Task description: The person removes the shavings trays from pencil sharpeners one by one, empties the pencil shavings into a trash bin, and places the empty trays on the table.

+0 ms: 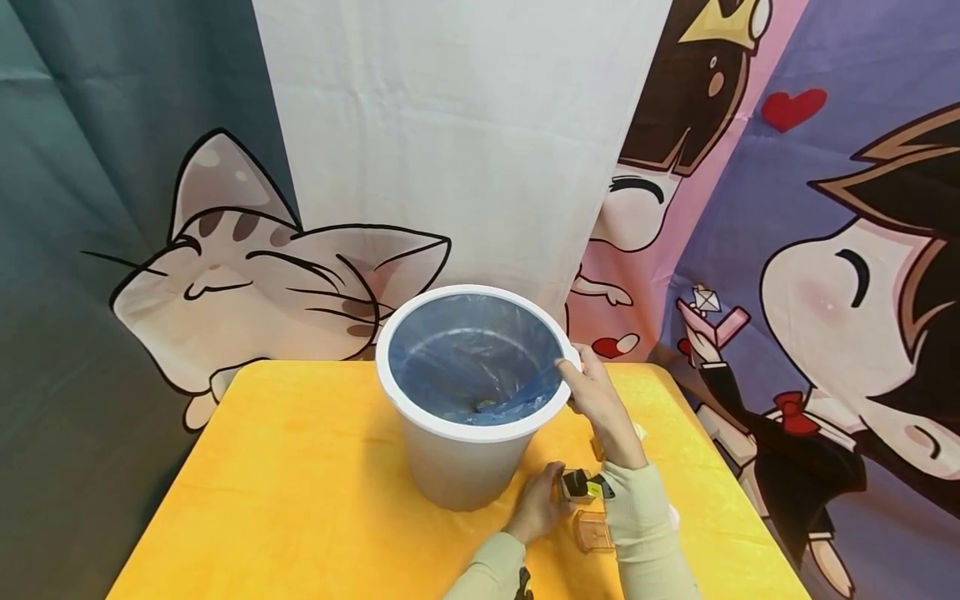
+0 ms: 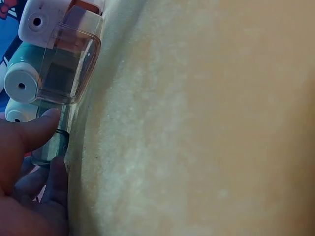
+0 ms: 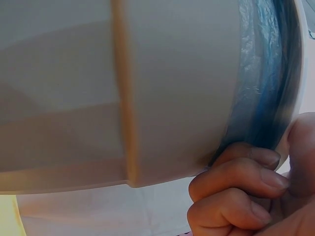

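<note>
Pale sleeves (image 1: 648, 525) nearest, entering from bottom of the head view, right of centre. Right hand (image 1: 596, 400) curled on the right edge of a white bin (image 1: 465, 467), gripping the rim; fingers bent beside blue liner (image 3: 268, 73) in the right wrist view. Bin at frame centre on yellow cloth (image 1: 300, 475), lined inside. Left hand (image 1: 536, 504) low, right of centre, near the bin's foot; thumb and fingers pinching a clear greenish container (image 2: 51, 147) at left of the left wrist view, just below an amber box (image 2: 69, 69) and a teal round-capped thing (image 2: 22, 83). Contents: cannot tell. Step in hand, judging by grips: steadying the bin while handling the container; lifting or setting down, cannot tell. Next move probably calls for a firm rim hold and a light pinch, freeing the container without knocking its neighbours.
</note>
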A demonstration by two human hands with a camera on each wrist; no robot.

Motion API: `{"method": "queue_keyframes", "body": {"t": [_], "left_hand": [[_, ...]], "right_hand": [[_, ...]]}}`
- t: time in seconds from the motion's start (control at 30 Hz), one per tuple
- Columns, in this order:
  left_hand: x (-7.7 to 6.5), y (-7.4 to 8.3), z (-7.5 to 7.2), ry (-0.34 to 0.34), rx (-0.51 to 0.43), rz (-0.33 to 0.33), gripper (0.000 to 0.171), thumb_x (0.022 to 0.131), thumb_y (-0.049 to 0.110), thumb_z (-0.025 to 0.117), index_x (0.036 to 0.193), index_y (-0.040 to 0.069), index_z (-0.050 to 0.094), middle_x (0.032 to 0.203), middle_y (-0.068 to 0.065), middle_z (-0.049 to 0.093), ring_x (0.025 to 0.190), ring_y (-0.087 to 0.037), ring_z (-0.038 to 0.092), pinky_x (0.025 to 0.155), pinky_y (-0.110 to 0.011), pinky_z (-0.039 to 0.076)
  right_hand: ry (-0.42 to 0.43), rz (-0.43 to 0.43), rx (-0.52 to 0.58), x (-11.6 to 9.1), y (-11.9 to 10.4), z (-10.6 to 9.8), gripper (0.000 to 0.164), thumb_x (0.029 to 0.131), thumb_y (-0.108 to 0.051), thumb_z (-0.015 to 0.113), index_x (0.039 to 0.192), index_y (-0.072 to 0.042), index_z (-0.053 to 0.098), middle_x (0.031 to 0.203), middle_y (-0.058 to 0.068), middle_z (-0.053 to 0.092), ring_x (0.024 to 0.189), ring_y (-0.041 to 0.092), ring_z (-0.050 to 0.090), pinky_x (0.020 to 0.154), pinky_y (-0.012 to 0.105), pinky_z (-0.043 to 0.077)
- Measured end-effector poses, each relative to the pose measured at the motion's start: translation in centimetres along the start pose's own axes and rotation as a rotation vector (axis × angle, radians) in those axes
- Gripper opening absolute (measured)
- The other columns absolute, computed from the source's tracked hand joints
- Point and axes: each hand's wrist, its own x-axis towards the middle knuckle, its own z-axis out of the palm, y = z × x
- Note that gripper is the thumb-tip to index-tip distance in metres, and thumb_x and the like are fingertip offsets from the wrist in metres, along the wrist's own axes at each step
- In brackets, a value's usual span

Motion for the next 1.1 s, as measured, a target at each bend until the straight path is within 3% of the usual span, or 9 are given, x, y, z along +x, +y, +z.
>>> {"method": "queue_keyframes", "body": {"t": [0.17, 0.37, 0.57, 0.83, 1.0, 1.1], "left_hand": [[0.0, -0.1, 0.1, -0.001, 0.01, 0.016, 0.06, 0.073, 0.012, 0.073, 0.127, 0.003, 0.047, 0.113, -0.011, 0.062, 0.101, -0.026, 0.055, 0.088, -0.034, 0.046], [-0.1, 0.0, 0.2, -0.005, -0.007, -0.013, 0.074, 0.072, 0.016, 0.073, 0.135, -0.001, 0.037, 0.119, -0.011, 0.06, 0.106, -0.028, 0.054, 0.091, -0.034, 0.045], [-0.4, -0.2, 0.1, -0.013, -0.047, -0.021, 0.087, 0.068, 0.017, 0.078, 0.139, -0.002, 0.031, 0.123, -0.012, 0.057, 0.107, -0.024, 0.057, 0.091, -0.031, 0.047], [-0.7, -0.6, -0.4, -0.062, -0.102, -0.001, 0.087, 0.071, 0.02, 0.078, 0.14, -0.003, 0.03, 0.126, -0.016, 0.054, 0.11, -0.024, 0.056, 0.092, -0.03, 0.047], [-0.7, -0.8, -0.6, -0.083, -0.109, 0.022, 0.082, 0.072, 0.022, 0.077, 0.138, -0.004, 0.034, 0.128, -0.016, 0.053, 0.113, -0.025, 0.054, 0.093, -0.032, 0.045], [-0.7, -0.9, -0.5, -0.095, -0.107, -0.008, 0.077, 0.074, 0.021, 0.076, 0.137, 0.0, 0.037, 0.128, -0.013, 0.053, 0.11, -0.022, 0.055, 0.092, -0.03, 0.046]], "right_hand": [[0.004, 0.008, 0.021, 0.9, 1.4, -0.4, 0.041, 0.095, -0.018, 0.046, 0.129, 0.001, 0.034, 0.067, 0.005, 0.054, 0.037, 0.009, 0.036, 0.036, 0.018, 0.028], [0.014, -0.013, 0.014, 1.5, 2.6, -0.5, 0.041, 0.094, -0.023, 0.049, 0.127, -0.002, 0.036, 0.067, 0.005, 0.056, 0.037, 0.009, 0.036, 0.036, 0.018, 0.028], [0.002, -0.013, 0.009, 1.4, 2.8, -0.6, 0.046, 0.094, -0.032, 0.051, 0.127, -0.003, 0.036, 0.062, 0.003, 0.053, 0.037, 0.01, 0.034, 0.036, 0.019, 0.027], [-0.035, 0.005, 0.007, 0.7, 2.0, -0.6, 0.048, 0.095, -0.04, 0.045, 0.127, -0.005, 0.037, 0.057, 0.005, 0.043, 0.038, 0.012, 0.032, 0.037, 0.02, 0.025], [-0.061, -0.049, 0.013, 0.4, 2.4, -1.1, 0.047, 0.097, -0.044, 0.034, 0.11, 0.001, 0.041, 0.053, 0.001, 0.036, 0.039, 0.009, 0.031, 0.035, 0.02, 0.025], [-0.003, -0.021, -0.012, 1.1, 4.1, -2.1, 0.059, 0.094, -0.055, 0.028, 0.1, 0.001, 0.045, 0.049, 0.0, 0.033, 0.039, 0.011, 0.028, 0.034, 0.021, 0.022]]}}
